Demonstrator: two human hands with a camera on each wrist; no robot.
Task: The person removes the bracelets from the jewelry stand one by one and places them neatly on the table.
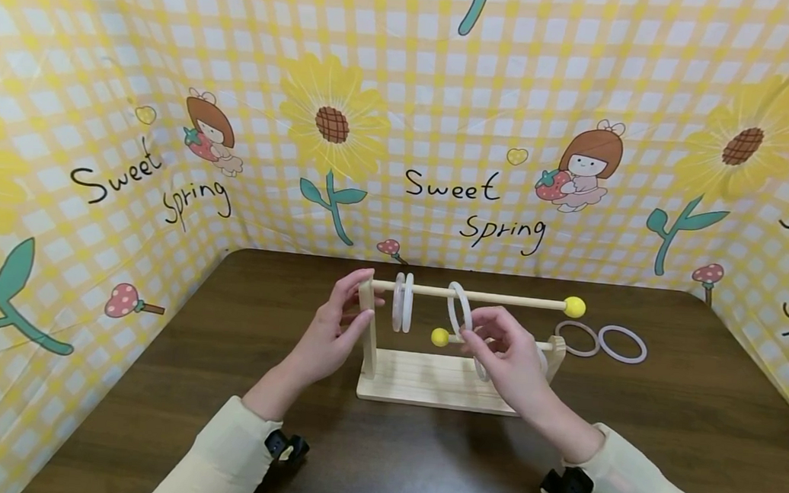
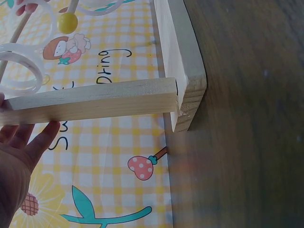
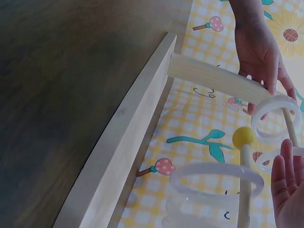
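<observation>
A wooden ring rack (image 1: 426,378) stands on the table, with an upper rod (image 1: 501,298) and a shorter lower rod. My left hand (image 1: 324,341) holds the rack's left post (image 2: 95,102) near its top, thumb on one side and fingers on the other. A pale translucent ring (image 1: 466,303) hangs around the upper rod, and my right hand (image 1: 507,354) pinches its lower edge. To its left, two more rings (image 1: 407,302) hang side by side on that rod near the post. Rings also circle the lower rod (image 3: 244,190), partly hidden behind my right hand in the head view.
Two loose rings (image 1: 622,359) lie on the dark wooden table (image 1: 671,419) right of the rack. Yellow balls cap the upper rod's right end (image 1: 574,307) and the lower rod's left end (image 1: 439,337). A checked cloth (image 1: 444,128) walls the table's back and sides.
</observation>
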